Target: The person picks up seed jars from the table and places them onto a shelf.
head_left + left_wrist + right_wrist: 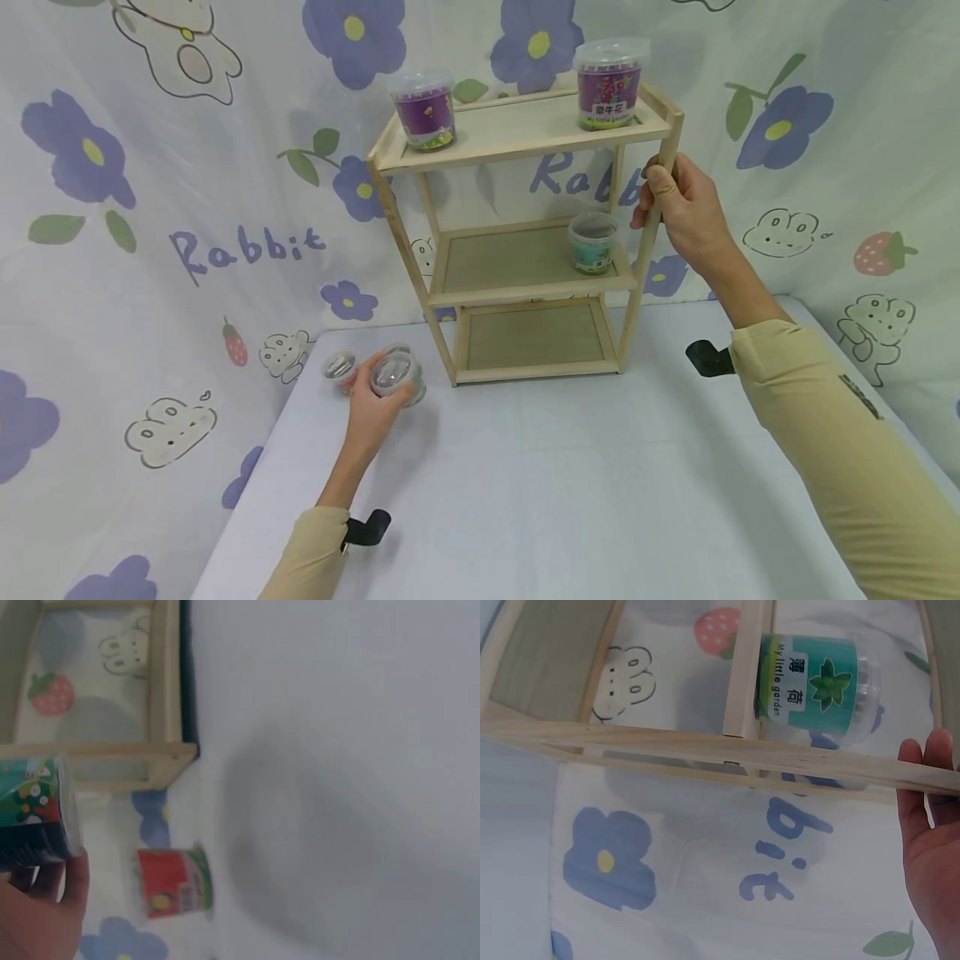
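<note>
Tan long sleeves [840, 433], black wrist straps [708, 358], bare hands

Backdrop cloth [112, 275]: white, printed with purple-blue flowers with yellow centres, green leaves, red strawberries, outline rabbits, blue "Rabbit" lettering. Shelf rack [517, 137], centre frame: pale natural wood, grey-green shelf panels. Two top tubs [426, 108] [609, 83]: purple labels, clear lids. Middle-shelf tub [592, 242]: teal label. Tub in left hand [395, 377]: teal-green, clear lid; tub beside it [174, 882]: red label. Table [525, 483]: plain pale lavender. Sleeves [840, 433]: tan
</note>
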`<state>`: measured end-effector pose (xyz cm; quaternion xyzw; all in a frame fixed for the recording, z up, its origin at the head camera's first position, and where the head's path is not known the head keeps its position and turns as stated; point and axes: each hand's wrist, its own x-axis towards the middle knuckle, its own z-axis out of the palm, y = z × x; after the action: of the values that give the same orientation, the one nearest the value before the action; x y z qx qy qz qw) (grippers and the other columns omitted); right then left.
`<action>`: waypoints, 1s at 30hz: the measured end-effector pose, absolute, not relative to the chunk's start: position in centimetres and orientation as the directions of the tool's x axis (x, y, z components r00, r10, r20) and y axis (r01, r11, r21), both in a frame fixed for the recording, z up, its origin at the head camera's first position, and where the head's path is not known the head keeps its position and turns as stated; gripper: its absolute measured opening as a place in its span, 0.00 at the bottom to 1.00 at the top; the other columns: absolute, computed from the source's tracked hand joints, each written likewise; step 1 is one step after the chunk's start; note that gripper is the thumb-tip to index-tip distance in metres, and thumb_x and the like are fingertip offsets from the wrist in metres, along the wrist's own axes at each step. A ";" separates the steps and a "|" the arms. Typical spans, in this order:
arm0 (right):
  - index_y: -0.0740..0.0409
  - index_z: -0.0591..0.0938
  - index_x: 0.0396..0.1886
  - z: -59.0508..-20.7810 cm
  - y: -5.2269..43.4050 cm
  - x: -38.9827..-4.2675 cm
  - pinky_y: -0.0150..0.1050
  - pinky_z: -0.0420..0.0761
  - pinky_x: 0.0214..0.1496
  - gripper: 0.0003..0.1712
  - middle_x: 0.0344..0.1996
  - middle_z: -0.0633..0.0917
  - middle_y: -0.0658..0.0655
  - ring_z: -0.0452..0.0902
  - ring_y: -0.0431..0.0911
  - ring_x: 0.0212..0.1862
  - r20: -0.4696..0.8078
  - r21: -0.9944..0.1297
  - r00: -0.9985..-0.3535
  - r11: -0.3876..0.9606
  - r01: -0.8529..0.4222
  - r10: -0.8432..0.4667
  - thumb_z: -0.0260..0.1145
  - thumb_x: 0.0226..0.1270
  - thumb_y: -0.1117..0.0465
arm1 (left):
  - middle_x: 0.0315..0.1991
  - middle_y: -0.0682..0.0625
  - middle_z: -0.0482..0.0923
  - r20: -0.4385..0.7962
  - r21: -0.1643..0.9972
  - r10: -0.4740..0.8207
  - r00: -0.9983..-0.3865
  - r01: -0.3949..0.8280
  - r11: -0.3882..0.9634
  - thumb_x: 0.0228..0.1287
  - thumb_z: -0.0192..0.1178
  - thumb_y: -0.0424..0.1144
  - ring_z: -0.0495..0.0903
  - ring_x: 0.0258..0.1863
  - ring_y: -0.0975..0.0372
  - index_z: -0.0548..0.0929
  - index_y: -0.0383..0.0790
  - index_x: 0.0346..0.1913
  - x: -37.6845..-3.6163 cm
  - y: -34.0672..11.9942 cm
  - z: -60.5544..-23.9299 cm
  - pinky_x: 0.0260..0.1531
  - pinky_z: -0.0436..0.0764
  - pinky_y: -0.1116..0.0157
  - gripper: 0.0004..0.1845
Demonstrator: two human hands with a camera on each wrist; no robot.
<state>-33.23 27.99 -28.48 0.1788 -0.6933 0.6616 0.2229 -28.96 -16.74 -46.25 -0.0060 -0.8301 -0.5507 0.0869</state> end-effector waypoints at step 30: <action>0.54 0.74 0.42 -28.4 27.9 -33.0 0.34 0.77 0.37 0.09 0.24 0.75 0.53 0.79 0.43 0.23 0.529 -0.845 -0.847 0.120 -0.521 0.047 0.54 0.77 0.54 | 0.59 0.39 0.71 0.340 0.864 0.161 -0.927 0.375 0.335 0.55 0.67 0.37 0.76 0.52 0.50 0.68 0.45 0.70 -30.4 -10.4 -35.9 0.46 0.78 0.57 0.37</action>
<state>-33.00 27.93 -28.40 0.1658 -0.7147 0.6424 0.2214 -30.36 -10.39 -35.92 -0.1654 -0.8111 -0.5526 0.0969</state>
